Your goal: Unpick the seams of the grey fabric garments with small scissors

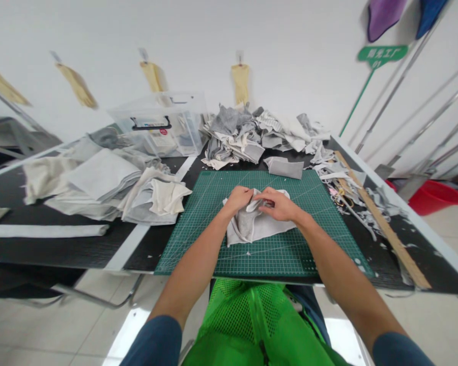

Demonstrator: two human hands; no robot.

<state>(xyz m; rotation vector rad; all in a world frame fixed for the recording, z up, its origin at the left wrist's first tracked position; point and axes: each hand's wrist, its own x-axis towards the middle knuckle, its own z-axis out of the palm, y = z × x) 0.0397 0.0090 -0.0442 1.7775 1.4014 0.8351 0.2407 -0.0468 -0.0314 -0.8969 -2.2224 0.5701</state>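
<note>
Gridded green matting (pixel 198 213) lies under the left hand (pixel 239 198) and right hand (pixel 279 205), both pinching folded gray cloth (pixel 267 227), which seems best handled with light, even tension.

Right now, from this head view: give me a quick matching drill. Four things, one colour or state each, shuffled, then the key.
Things:
1. Mat
2. Cloth on the mat
3. Tub
4. Bucket

Colours and states:
A. See-through, with a dark handle
B. Red
C. Touched by the left hand and the right hand
D. Green, with a printed grid

Pairs: 1-D, 2-C, 3-A, 4-B
</note>
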